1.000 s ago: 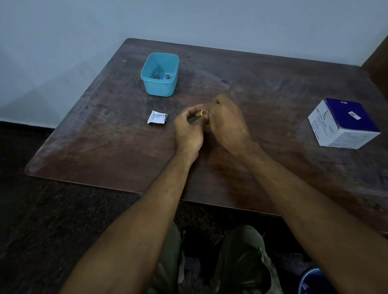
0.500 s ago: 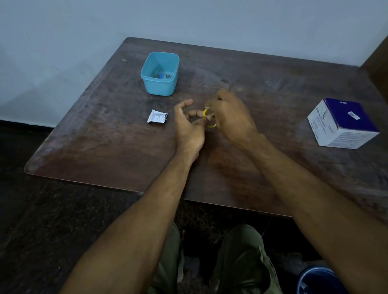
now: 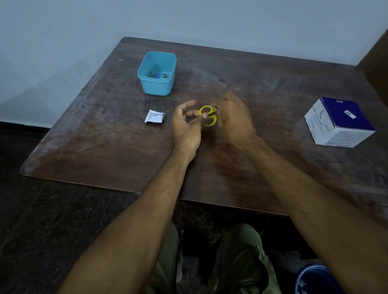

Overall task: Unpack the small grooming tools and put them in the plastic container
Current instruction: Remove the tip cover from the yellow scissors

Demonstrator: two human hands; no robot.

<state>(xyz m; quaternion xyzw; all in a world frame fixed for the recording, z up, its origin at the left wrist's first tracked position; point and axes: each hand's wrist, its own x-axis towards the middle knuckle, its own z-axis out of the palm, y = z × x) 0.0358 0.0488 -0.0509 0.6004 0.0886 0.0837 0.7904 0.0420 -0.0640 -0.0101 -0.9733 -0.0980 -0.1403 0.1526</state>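
Fingers of both hands, left hand point(image 3: 186, 125) and right hand point(image 3: 233, 117), are pinching small yellow-handled scissors point(image 3: 207, 115) just over the table point(image 3: 263, 82). Blue plastic container point(image 3: 157, 73) sits further back left, a white wrapper point(image 3: 154, 116) beside the left hand.

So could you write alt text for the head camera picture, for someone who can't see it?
Two bare hands, left hand and right hand, hold small yellow-handled scissors over a dark wooden table. A teal plastic container, a white packet and a blue-and-white box sit nearby.
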